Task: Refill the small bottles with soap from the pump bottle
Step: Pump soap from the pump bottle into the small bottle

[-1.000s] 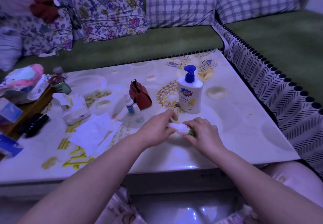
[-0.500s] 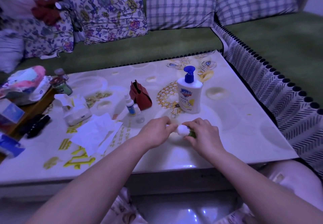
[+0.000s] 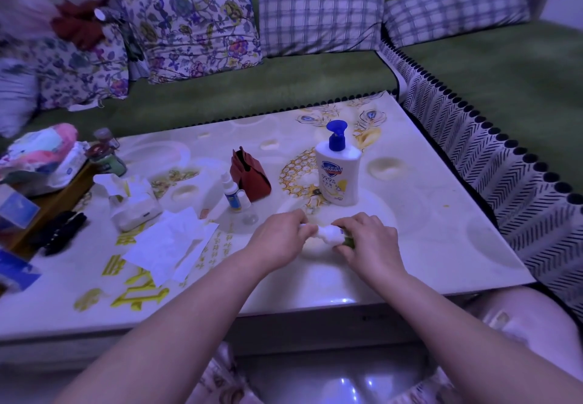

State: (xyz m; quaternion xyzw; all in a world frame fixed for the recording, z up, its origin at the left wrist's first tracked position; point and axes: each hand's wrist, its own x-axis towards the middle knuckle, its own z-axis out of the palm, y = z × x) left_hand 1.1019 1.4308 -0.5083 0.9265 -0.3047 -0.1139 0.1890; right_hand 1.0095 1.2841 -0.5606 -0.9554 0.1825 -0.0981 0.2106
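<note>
The white pump bottle [image 3: 338, 178] with a blue pump head stands upright on the table [image 3: 441, 246], just beyond my hands. Low over the table I hold a small white bottle [image 3: 331, 235] on its side between both hands. My right hand [image 3: 369, 239] grips its greenish end, and my left hand [image 3: 279, 239] pinches its white cap end. Two more small bottles stand to the left: a white spray bottle [image 3: 232, 190] with a blue label and a clear bottle [image 3: 247, 209] next to it.
A red pouch [image 3: 249, 173] sits behind the small bottles. Loose tissues [image 3: 170, 242] and a tissue pack [image 3: 132, 205] lie at the left, with jars [image 3: 107, 157] and clutter beyond. A green sofa with cushions surrounds the table.
My hands stay together on the small bottle. The left hand's fingers have shifted slightly at the cap end. The view has drifted a little.
</note>
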